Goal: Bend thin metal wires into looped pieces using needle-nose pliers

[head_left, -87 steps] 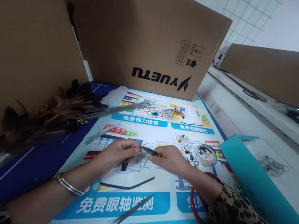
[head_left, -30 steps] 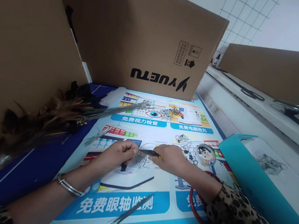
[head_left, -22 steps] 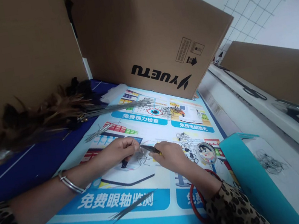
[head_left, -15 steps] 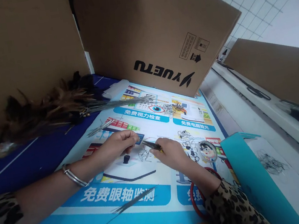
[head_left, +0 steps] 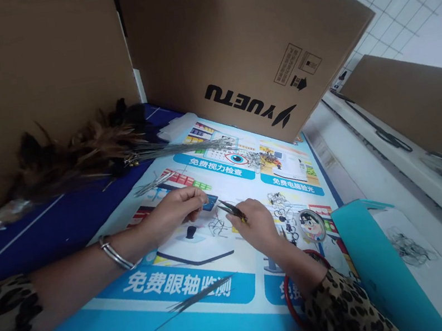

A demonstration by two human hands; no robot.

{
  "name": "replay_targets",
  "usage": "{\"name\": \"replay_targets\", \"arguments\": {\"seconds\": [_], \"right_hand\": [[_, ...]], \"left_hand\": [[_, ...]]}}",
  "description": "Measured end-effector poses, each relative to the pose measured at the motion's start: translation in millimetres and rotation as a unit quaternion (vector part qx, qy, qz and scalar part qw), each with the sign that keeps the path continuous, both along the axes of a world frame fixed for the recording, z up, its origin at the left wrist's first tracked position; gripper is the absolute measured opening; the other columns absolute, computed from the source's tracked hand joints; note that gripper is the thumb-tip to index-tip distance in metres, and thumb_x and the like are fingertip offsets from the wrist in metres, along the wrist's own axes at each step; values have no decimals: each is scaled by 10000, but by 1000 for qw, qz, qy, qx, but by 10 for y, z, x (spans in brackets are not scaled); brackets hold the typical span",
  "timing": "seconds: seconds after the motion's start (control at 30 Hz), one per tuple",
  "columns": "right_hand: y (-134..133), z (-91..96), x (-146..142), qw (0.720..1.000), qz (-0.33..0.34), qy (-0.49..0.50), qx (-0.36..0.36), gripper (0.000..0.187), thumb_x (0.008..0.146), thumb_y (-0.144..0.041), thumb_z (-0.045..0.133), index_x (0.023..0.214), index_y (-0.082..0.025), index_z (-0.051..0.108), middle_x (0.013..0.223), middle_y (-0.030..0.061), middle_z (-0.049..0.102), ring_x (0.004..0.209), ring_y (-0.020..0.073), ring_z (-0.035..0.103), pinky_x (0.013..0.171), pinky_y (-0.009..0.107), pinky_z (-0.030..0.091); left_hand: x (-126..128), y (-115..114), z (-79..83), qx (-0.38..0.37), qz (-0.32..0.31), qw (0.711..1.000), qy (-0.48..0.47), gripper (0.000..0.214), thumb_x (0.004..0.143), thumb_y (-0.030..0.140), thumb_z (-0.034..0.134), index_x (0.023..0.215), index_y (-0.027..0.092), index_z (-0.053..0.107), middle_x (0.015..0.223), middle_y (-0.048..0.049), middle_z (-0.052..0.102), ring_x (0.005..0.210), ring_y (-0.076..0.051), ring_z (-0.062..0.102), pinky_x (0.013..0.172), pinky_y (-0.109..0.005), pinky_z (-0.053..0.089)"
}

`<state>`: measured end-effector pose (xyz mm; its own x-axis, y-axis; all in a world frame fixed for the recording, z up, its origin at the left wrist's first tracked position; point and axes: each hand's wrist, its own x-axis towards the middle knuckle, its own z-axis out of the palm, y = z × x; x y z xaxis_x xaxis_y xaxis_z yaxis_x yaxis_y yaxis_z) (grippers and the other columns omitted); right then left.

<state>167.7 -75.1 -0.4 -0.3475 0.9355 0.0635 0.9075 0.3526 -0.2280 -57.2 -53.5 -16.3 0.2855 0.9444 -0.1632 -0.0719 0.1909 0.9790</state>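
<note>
My left hand (head_left: 183, 205) is closed in a pinch above the printed sheet. What its fingertips hold, if anything, is too small to make out. Facing it, my right hand (head_left: 257, 226) grips small pliers (head_left: 231, 209), dark-jawed with a bit of yellow on the handle. The pliers' tips point at the left fingertips, a short gap apart. A loose cluster of thin wire pieces (head_left: 217, 226) lies on the sheet just below the tips. Nearer me rests a sheaf of straight thin wires (head_left: 200, 296). Beyond the left hand are short wires (head_left: 151, 185) and a longer wire bundle (head_left: 184, 148).
Brown feathers (head_left: 91, 147) lie at the left by a cardboard wall. A large carton (head_left: 241, 32) stands behind. Right of my right hand are bent black wire pieces (head_left: 281, 206), a round tin (head_left: 311, 225), red handles (head_left: 291, 301) under my forearm, and a teal box (head_left: 371, 253).
The pliers' tips have drawn slightly away from my left fingertips and tilt a little more steeply. The left hand keeps its pinch. The whole view has shifted slightly.
</note>
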Motion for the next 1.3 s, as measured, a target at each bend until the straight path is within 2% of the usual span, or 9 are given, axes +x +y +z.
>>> {"name": "replay_targets", "arguments": {"seconds": [0.23, 0.4, 0.5, 0.63, 0.87, 1.03, 1.3], "right_hand": [[-5, -55, 0, 990, 14, 140, 25, 226, 922, -387, 580, 846, -181, 632, 834, 42, 595, 844, 169, 552, 751, 252, 403], [-26, -9, -51, 964, 23, 265, -19, 222, 888, -366, 591, 762, -185, 615, 759, 9, 548, 771, 143, 552, 703, 234, 416], [-43, -13, -81, 943, 19, 330, -43, 212, 844, -398, 627, 821, -188, 644, 784, 5, 585, 764, 143, 563, 700, 239, 429], [-68, -66, -113, 913, 10, 401, -74, 288, 780, -410, 681, 968, -193, 656, 863, 4, 650, 775, 149, 589, 706, 251, 460], [-98, -116, -149, 892, 12, 438, -110, 246, 739, -320, 673, 947, -191, 658, 858, -7, 668, 754, 139, 592, 707, 256, 473], [-100, -135, -144, 879, 15, 460, -124, 286, 732, -311, 654, 984, -177, 677, 876, 0, 670, 769, 144, 586, 728, 263, 467], [-91, -107, -145, 867, 12, 474, -151, 204, 720, -309, 641, 871, -177, 674, 781, -21, 628, 731, 137, 552, 695, 250, 443]], "left_hand": [[-5, 2, -25, 12, -64, 998, 25, 237, 857, 403, 633, 790, 178, 603, 588, 39, 527, 548, -117, 461, 534, -237, 334], [21, -42, 3, 29, -103, 993, 38, 256, 875, 418, 612, 798, 175, 594, 569, 50, 507, 539, -113, 442, 520, -236, 310], [42, -66, -6, 41, -133, 989, 49, 287, 887, 447, 604, 805, 172, 590, 571, 50, 514, 535, -107, 440, 519, -234, 307], [72, -74, -42, 52, -176, 981, 65, 326, 900, 480, 588, 816, 165, 591, 554, 52, 513, 494, -88, 392, 484, -224, 262], [90, -75, -95, 40, -208, 976, 46, 341, 903, 492, 594, 811, 163, 592, 560, 49, 515, 463, -71, 364, 448, -218, 220], [82, -81, -60, 42, -224, 973, 43, 344, 900, 485, 606, 783, 161, 598, 587, 38, 517, 491, -74, 369, 461, -218, 228], [72, -76, -34, 34, -218, 974, 46, 337, 869, 482, 648, 898, 147, 661, 619, 25, 539, 520, -84, 414, 470, -212, 254]]}}
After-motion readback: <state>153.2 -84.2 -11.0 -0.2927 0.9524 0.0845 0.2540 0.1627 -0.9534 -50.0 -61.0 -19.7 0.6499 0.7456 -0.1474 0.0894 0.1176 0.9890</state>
